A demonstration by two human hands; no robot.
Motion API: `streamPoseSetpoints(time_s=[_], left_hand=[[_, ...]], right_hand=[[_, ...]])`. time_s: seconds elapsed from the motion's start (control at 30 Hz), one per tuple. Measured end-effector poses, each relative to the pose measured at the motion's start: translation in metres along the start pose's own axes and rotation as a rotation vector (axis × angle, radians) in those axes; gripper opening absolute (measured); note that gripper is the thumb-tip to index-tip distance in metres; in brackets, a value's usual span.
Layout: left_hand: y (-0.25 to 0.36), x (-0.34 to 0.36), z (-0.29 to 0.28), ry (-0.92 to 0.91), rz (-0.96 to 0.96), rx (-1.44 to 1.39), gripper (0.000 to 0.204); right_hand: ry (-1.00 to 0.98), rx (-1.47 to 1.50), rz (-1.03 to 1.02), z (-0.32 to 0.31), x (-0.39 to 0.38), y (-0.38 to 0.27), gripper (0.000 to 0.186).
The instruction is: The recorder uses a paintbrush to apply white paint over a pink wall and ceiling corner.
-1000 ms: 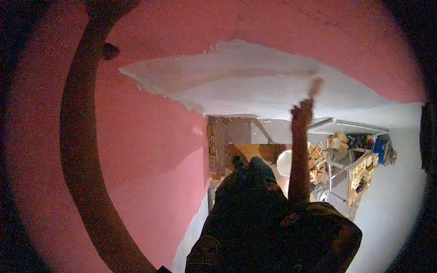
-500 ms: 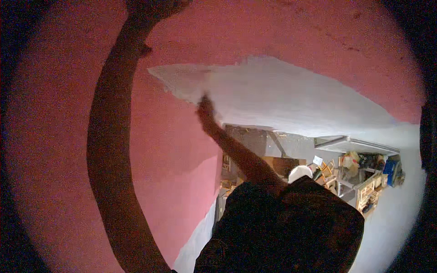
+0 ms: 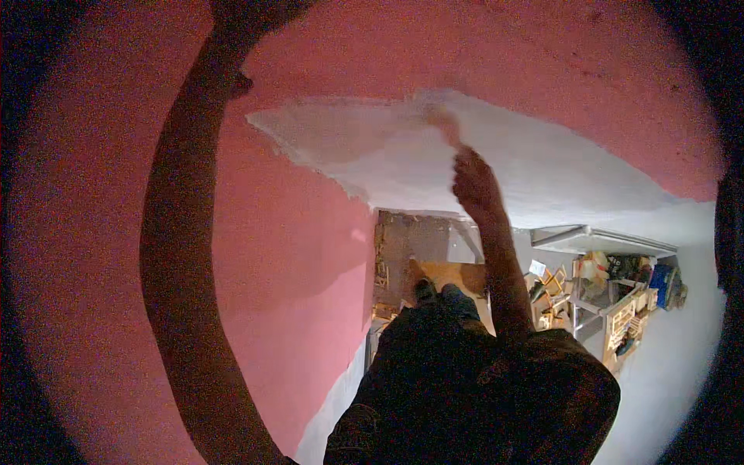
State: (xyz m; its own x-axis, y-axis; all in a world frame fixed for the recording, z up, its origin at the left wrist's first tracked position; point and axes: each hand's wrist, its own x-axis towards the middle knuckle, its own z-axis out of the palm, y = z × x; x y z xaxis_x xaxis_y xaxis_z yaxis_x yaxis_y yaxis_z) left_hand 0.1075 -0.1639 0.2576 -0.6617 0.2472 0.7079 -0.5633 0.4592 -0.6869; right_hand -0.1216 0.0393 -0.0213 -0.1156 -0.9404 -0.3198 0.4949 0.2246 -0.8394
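My right hand is closed round the handle of a paintbrush. The brush is smeared by motion. Its head lies over the upper edge of the white painted area, where white meets pink. At the upper left my left hand is raised against the pink wall. It is dark and cut off by the top of the view, so its fingers are mostly hidden. A small dark bump, perhaps the thumb, sticks out beside the wrist.
Far below, my shoes are by a yellowish-brown board. To the right are wooden frames and pieces, a rack-like table, bags and a blue container. A pale door-like panel juts out there.
My right hand has swung right and slightly up with the paintbrush, away from the left corner of the white area. My left arm has shifted only slightly.
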Motion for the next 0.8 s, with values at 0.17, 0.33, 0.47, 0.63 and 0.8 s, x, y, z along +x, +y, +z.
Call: streamPoseSetpoints(time_s=[0.17,0.33,0.47,0.63,0.8], left_hand=[[0.027,0.01,0.004,0.184,-0.211,-0.321,0.041],[0.006,0.005,0.002,0.076,-0.036,-0.053,0.04],[0.012,0.003,0.009,0.124,0.011,-0.05,0.04],[0.003,0.004,0.015,0.202,0.043,-0.072,0.04],[-0.003,0.009,0.022,0.229,0.127,0.013,0.039]], right_hand=[[0.152,0.391,-0.231,-0.053,-0.061,-0.013,0.017],[0.253,0.386,-0.118,0.015,-0.029,0.028,0.02],[-0.233,0.453,-0.084,0.121,0.032,0.064,0.019],[-0.306,0.609,0.285,0.237,0.045,0.063,0.013],[-0.91,0.546,0.238,0.256,0.116,0.107,0.014]])
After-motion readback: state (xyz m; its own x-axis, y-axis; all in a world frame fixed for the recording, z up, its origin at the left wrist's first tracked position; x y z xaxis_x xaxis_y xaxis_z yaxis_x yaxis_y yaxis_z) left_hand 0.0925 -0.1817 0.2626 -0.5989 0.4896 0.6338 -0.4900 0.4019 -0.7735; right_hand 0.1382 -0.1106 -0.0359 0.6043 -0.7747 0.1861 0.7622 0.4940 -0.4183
